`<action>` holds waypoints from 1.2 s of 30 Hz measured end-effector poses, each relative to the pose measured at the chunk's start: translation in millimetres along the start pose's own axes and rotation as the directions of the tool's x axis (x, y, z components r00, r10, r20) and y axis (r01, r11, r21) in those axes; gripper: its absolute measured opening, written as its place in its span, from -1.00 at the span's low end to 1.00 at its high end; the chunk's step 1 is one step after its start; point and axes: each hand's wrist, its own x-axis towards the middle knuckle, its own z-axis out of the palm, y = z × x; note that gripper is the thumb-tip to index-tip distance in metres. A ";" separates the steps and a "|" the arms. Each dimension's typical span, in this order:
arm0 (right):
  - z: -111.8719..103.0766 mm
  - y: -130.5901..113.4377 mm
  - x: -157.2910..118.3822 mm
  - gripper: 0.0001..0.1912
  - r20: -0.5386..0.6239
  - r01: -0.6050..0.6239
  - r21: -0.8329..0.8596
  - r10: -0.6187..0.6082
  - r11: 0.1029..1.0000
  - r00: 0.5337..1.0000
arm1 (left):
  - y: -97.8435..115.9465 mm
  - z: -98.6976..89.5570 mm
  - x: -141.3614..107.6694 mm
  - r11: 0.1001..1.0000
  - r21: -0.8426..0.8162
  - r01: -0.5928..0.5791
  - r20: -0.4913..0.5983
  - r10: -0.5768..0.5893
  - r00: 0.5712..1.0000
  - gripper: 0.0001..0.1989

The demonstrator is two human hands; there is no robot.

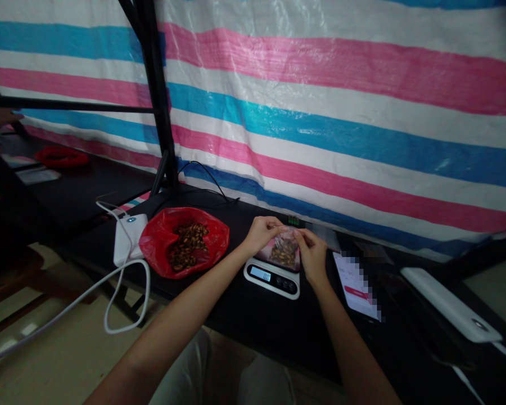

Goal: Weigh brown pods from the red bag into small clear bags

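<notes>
A small clear plastic bag [283, 250] with brown, nut-like pieces in its bottom stands at the back of a white digital kitchen scale [294, 295]. My left hand [262, 232] pinches the bag's top edge at its left corner, and my right hand [314, 251] pinches the same edge at the right. The scale's lit display seems to read 0.0. Left of the scale, an open red plastic bag [152, 239] holds a heap of the same brown pieces [188, 242]. Whether the small bag rests on the scale's plate or hangs just over it, I cannot tell.
A phone [356, 287] with a lit screen lies right of the scale. Farther right is a long white device [447, 304] with a cable. A white power bank [129, 239] with a looping cable [105, 273] stands at left. Behind hangs a striped plastic sheet [320, 129].
</notes>
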 end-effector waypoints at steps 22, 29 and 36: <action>-0.2 0.7 -1.9 -0.66 -0.166 0.000 0.038 0.006 0.999 0.986 | 12.0 1.0 -0.3 0.983 -0.167 0.077 -0.015 -0.080 0.997 -0.58; 2.2 -4.6 -3.4 -0.67 -0.157 -0.027 0.123 0.046 0.992 0.986 | 12.8 0.2 0.0 0.987 -0.149 0.066 -0.030 -0.072 0.997 -0.57; -12.0 -8.1 7.5 -0.62 -0.301 -0.098 0.303 0.193 0.948 0.934 | 14.7 -15.5 6.3 0.988 -0.155 0.015 -0.156 -0.040 0.987 -0.64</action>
